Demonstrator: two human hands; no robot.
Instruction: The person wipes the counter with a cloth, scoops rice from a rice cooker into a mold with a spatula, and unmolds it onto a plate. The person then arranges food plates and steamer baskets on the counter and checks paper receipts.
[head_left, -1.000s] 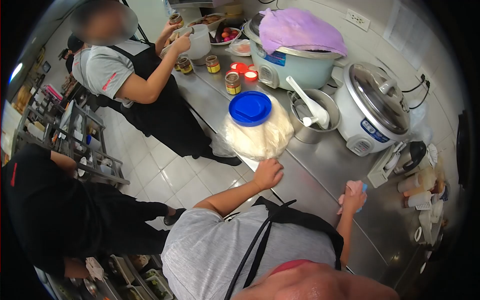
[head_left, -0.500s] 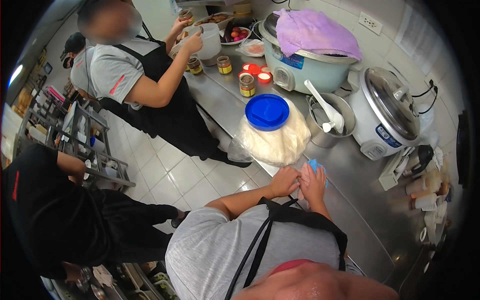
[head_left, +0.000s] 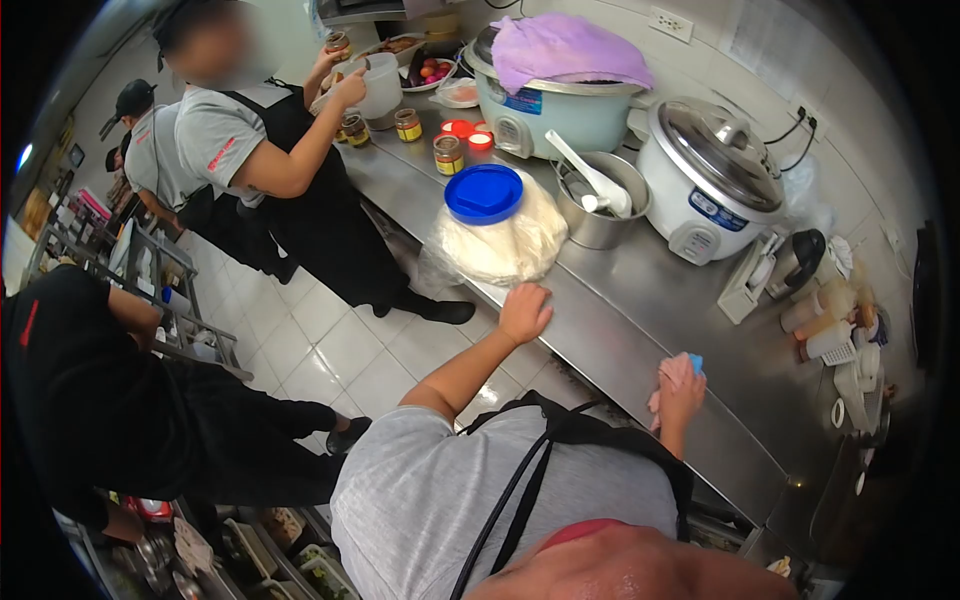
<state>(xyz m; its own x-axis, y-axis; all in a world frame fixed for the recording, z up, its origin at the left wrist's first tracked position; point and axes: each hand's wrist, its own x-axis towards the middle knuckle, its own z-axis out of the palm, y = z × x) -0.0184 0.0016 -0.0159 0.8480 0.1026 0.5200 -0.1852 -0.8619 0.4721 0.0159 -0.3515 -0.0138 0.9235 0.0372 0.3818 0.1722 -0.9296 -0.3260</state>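
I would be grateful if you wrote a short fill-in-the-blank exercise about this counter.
1. The lid on top of the plastic bag is coloured ____.
2. The towel draped over the pale blue cooker is ____.
3. The cloth is in the camera wearer's ____ hand.

Missing words: blue; purple; right.

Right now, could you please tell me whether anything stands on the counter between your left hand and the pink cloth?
Nothing visible does: only steel counter shows between the left hand and the pink cloth, which the right hand holds. The bag under the blue lid sits beyond the left hand, off that path.
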